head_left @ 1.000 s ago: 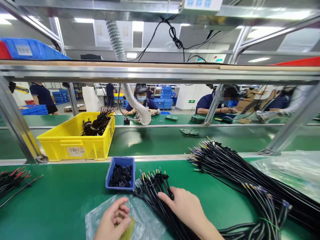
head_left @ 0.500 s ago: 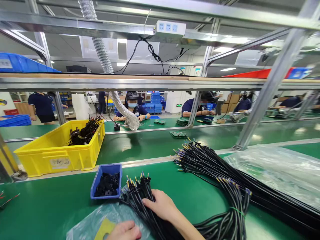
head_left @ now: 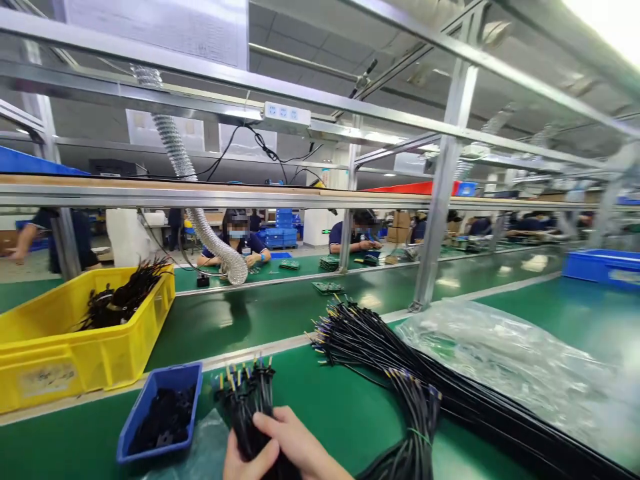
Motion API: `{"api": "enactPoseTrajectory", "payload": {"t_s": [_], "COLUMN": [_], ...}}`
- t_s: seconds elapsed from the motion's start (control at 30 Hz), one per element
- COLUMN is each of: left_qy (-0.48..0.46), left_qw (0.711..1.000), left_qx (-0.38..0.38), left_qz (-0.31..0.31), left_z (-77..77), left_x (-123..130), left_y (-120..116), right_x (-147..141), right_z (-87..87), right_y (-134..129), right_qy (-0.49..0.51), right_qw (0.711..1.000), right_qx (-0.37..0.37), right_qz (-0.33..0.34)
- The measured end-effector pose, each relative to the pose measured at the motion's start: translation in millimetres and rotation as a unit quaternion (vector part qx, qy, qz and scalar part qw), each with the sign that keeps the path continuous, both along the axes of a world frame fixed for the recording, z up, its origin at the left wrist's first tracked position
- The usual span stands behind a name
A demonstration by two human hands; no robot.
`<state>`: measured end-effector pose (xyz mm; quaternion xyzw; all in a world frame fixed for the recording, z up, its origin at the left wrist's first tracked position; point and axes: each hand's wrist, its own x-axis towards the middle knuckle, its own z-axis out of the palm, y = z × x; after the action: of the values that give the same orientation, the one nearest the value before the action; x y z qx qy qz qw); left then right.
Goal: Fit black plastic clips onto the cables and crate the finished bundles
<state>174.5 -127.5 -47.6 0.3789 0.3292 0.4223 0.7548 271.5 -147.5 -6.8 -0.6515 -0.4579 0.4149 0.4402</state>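
Hands are pressing close together: the left hand (head_left: pixel 250 463) is wrapping one side of a black cable bundle (head_left: pixel 245 407), while the right hand (head_left: pixel 295 440) is closing on the other, thumbs lying over the front. The bundle's stripped, coloured ends are pointing towards twelve o'clock, above the worktop (head_left: pixel 320 393). With so many smooth round cables sharing one grasp, the likeliest trouble is inner ones sliding lengthwise and leaving the ends uneven; squeezing near the dark fittings could be bending or dislodging them.

At nine to ten o'clock, a small blue bin (head_left: pixel 155 453) is holding black parts, with a plastic bag (head_left: pixel 210 440) lying just beside it. A sleeve or trailing cable snagging either could be dragging the bin askew and spilling its parts. Beyond, at ten, a yellow crate (head_left: pixel 110 357) is carrying dark wires.

At three, a green tie (head_left: pixel 419 437) is gathering a second bundle (head_left: pixel 410 407); from one towards four, a larger pile (head_left: pixel 380 347) is stretching untied, so strands could be tangling where the two are meeting. Clear sheeting (head_left: pixel 490 340) is spreading at two.

The crate's label (head_left: pixel 49 379) is showing only smudged marks, and the overhead sheet (head_left: pixel 160 30) is staying too faint to read; no brand is showing legibly.
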Motion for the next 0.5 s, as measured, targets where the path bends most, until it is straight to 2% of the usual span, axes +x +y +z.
{"api": "enactPoseTrajectory", "payload": {"t_s": [0.07,0.13,0.17,0.23,0.3,0.4,0.5], "left_qy": [-0.004,-0.014,-0.018,-0.021,-0.023,-0.037,-0.054], "left_qw": [0.997,0.994,0.993,0.992,0.991,0.992,0.994], "left_qx": [0.067,0.103,0.112,0.12,0.119,0.102,0.065], "left_qz": [0.032,0.037,0.037,0.045,0.054,0.071,0.076], "left_z": [14.7,28.0,32.4,35.3,30.4,15.7,5.5], "left_x": [3.7,6.1,6.7,5.9,3.0,-3.0,-6.2], "left_y": [-0.8,-0.2,0.8,4.0,7.6,11.7,12.7], "right_x": [7.0,16.6,21.4,29.0,32.0,29.3,24.3], "right_z": [9.7,19.1,22.4,25.1,23.0,18.2,17.9], "right_y": [-6.0,-11.1,-12.8,-14.5,-14.7,-14.0,-13.3], "right_qy": [-0.002,-0.016,-0.036,-0.063,-0.058,0.001,0.047], "right_qw": [0.997,0.988,0.979,0.969,0.97,0.975,0.973], "right_qx": [0.066,0.139,0.185,0.223,0.225,0.216,0.216], "right_qz": [0.031,0.064,0.075,0.084,0.07,0.052,0.066]}}
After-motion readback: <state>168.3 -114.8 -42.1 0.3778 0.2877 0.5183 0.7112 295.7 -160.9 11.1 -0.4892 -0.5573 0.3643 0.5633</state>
